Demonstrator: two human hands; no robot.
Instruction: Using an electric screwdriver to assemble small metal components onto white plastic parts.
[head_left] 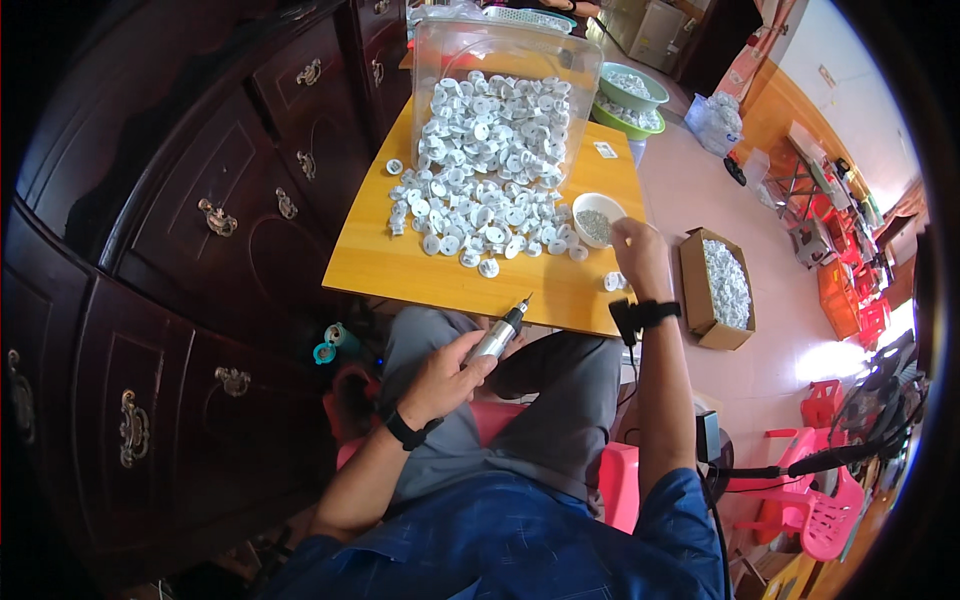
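My left hand (445, 378) is wrapped round a silver and black electric screwdriver (494, 338), its bit pointing up toward the table's front edge. My right hand (641, 252) hovers at the right side of a white bowl (581, 203) of small metal pieces, perhaps screws. Its fingers are curled together; whatever they pinch, if anything, is hidden. A heap of round white plastic parts (485, 215) spreads across the yellow table (365, 262). A couple of white parts (613, 282) lie apart near the right edge, just below my right hand.
A clear plastic bin (585, 110) lies tipped at the table's back, spilling white parts. A cardboard box (697, 290) of white pieces stands on the floor to the right. Behind are stacked green basins (655, 92). Dark drawers (210, 270) line the left; a pink chair (825, 510) stands lower right.
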